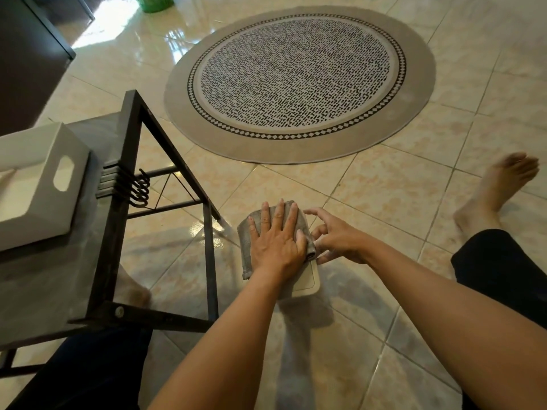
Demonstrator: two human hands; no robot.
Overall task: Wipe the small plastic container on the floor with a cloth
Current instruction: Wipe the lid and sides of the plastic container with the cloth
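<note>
On cloth (251, 247), left hand (276, 242) flat, right hand (336, 236) steadying container (307, 279)

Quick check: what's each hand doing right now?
Left hand: open, flat, pressing the grey cloth onto the small plastic container.
Right hand: open, fingers spread, steadying the container's edge, gripping nothing.
</note>
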